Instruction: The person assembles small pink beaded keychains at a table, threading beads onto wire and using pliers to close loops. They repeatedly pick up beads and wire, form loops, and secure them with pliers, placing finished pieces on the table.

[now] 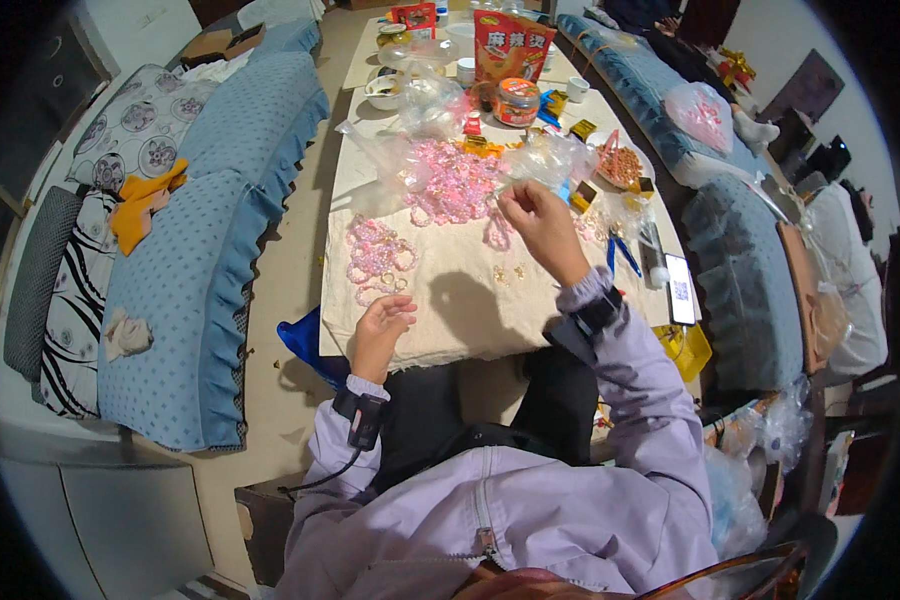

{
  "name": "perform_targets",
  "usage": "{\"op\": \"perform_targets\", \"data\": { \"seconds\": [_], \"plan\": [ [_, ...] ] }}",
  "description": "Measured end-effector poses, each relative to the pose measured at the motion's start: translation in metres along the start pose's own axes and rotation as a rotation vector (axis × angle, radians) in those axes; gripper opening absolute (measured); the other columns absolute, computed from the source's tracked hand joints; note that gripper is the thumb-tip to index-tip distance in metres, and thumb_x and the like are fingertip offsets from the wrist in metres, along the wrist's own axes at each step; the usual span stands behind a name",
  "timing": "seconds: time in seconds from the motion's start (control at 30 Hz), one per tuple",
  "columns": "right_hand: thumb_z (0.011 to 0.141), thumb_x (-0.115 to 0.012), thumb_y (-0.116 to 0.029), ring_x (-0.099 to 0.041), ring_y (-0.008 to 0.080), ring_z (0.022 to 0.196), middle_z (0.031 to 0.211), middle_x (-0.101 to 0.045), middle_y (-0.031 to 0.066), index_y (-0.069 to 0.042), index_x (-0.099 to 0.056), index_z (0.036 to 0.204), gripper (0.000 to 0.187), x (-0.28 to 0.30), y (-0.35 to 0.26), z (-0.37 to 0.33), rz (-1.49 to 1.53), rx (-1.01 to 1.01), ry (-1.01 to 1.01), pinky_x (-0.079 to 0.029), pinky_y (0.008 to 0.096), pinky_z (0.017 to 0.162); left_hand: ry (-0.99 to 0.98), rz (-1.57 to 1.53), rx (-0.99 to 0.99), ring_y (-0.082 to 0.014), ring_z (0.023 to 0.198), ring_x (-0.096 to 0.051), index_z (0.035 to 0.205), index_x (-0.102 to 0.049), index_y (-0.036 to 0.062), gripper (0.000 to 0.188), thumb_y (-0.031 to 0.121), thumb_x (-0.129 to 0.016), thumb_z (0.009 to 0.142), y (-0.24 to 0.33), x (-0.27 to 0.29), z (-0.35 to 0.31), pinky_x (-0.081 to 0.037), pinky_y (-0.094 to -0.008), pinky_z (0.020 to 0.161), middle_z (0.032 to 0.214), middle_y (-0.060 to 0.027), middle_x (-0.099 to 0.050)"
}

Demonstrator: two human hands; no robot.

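Observation:
My right hand [542,224] is raised over the middle of the table, its thumb and fingers pinched together. What is between the fingertips is too small to make out. A pink bead bracelet [498,236] shows just below them; whether it touches them I cannot tell. Near the front edge, my left hand [380,328] has its fingers loosely stretched, holding nothing. Beside it lies a cluster of pink bead bracelets [375,252]. Farther back is a larger heap of pink bead strings [455,180]. A few small gold-coloured pieces [510,273] rest on the cloth in front of my right hand.
Blue-handled pliers [625,255] and a phone [680,290] lie at the table's right. Behind the beads stand a clear bag [435,105], an orange-lidded jar [517,102], a red food pouch [510,50] and a plate of nuts [620,165]. Blue-covered sofas [195,260] flank the table.

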State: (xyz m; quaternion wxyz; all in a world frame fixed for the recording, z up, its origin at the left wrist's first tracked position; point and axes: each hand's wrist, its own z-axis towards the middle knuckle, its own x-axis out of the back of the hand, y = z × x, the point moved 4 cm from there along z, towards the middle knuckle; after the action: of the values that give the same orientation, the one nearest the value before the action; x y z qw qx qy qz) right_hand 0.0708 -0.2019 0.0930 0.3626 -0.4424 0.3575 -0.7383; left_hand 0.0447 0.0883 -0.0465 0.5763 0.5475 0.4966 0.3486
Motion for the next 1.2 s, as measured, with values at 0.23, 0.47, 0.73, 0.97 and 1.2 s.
{"op": "perform_targets", "data": {
  "seconds": [0.23,0.47,0.73,0.97,1.2],
  "plan": [
    [0.094,-0.069,-0.023,-0.07,0.0253,0.082,0.09,-0.071,0.017,0.002,-0.066,0.098,0.025,-0.034,0.023,0.096,-0.114,0.086,0.165,-0.053,0.0365,0.074,0.099,0.032,-0.02,-0.0122,0.097,-0.064,0.119,-0.063,0.0012,0.027,0.002,-0.064,0.092,0.01,0.02,0.006,-0.05,-0.0257,0.087,0.111,-0.0072,-0.068],
    [0.098,-0.066,-0.019,-0.063,0.0189,0.075,0.085,-0.067,0.0126,-0.001,-0.064,0.101,0.018,-0.008,0.069,-0.008,-0.131,0.026,-0.004,-0.051,0.0314,0.072,0.205,0.128,-0.181,-0.0104,0.095,-0.063,0.116,-0.064,0.0,0.022,0.004,-0.064,0.095,0.012,0.031,0.024,-0.048,-0.0233,0.085,0.107,-0.0056,-0.068],
    [0.098,-0.065,-0.011,-0.057,0.0122,0.066,0.076,-0.062,0.0061,-0.004,-0.062,0.105,0.01,0.035,0.112,-0.098,-0.207,-0.031,0.043,-0.047,0.0286,0.062,0.353,0.745,-0.291,-0.0144,0.087,-0.06,0.113,-0.066,0.0052,0.03,0.002,-0.069,0.084,0.027,0.024,0.024,-0.049,-0.0286,0.082,0.101,-0.0036,-0.066],
    [0.096,-0.067,-0.013,-0.067,0.0237,0.07,0.086,-0.068,0.0143,-0.006,-0.063,0.109,0.015,0.057,0.128,-0.113,-0.401,0.054,0.213,-0.052,0.0325,0.064,0.319,1.296,-0.583,-0.0311,0.104,-0.056,0.105,-0.068,0.0106,0.027,0.01,-0.074,0.079,0.042,-0.008,0.023,-0.045,-0.0426,0.092,0.106,-0.0076,-0.062],
    [0.091,-0.067,-0.011,-0.071,0.032,0.079,0.091,-0.07,0.0162,-0.008,-0.065,0.108,0.017,0.05,0.128,-0.118,-0.392,-0.038,0.22,-0.055,0.0377,0.07,0.233,1.46,-0.542,-0.0297,0.102,-0.056,0.093,-0.07,0.012,0.017,0.02,-0.076,0.08,0.027,-0.014,0.038,-0.042,-0.0442,0.086,0.1,-0.0061,-0.062]
  ]
}}
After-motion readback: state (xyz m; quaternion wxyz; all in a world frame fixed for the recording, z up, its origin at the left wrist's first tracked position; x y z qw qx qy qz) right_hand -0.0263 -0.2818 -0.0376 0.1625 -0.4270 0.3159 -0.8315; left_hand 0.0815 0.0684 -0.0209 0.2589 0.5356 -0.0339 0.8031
